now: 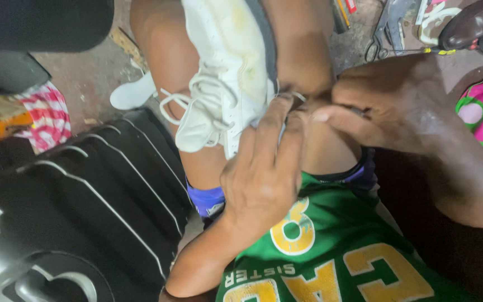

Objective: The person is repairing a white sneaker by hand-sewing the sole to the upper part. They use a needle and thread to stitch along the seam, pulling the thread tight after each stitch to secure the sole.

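We see the left hand (264, 173) and right hand (387, 106) meeting, fingers pinched narrow on the edge of a white laced leather sneaker (227, 72) clamped between the knees. Beyond lies a gritty concrete floor (88, 78), with metal scissors (384, 33) near the top.

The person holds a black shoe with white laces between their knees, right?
Not quite: the head view shows the shoe is white, not black. It does have white laces and sits between the knees, with the left hand and right hand at its edge.
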